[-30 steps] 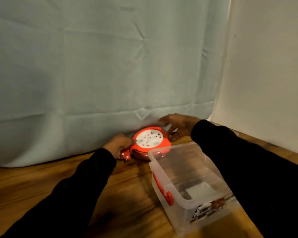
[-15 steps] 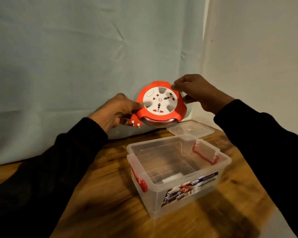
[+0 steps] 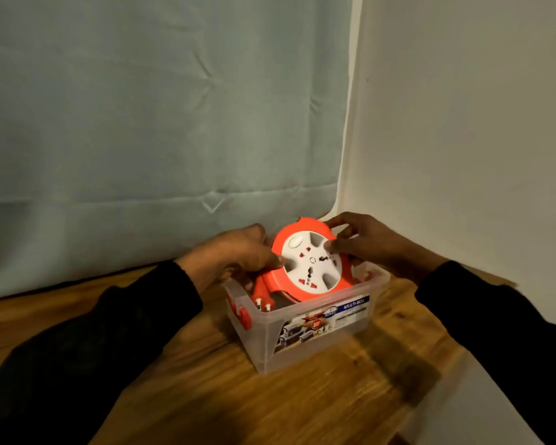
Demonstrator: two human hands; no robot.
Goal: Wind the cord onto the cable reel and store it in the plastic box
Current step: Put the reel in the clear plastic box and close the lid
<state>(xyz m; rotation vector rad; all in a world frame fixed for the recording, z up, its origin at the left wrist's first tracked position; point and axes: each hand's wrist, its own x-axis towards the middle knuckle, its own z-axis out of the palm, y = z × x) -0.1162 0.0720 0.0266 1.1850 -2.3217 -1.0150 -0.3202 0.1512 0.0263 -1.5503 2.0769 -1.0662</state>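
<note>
Both hands [image 3: 238,255] [image 3: 371,242] grip cable reel [image 3: 312,264], tilted over plastic box [image 3: 321,329].

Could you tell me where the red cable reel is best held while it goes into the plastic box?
Grip the cable reel by its red outer rim on opposite sides, from left and right, as both hands do. It lies tilted in the plastic box, so the rim is clear.

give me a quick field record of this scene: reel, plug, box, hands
reel: orange cable reel, tilted, partly inside the box
plug: orange plug hanging at the reel's left, over the box
box: clear plastic box, lid off, on wooden table
left hand: gripping reel's left edge
right hand: gripping reel's right edge
</note>
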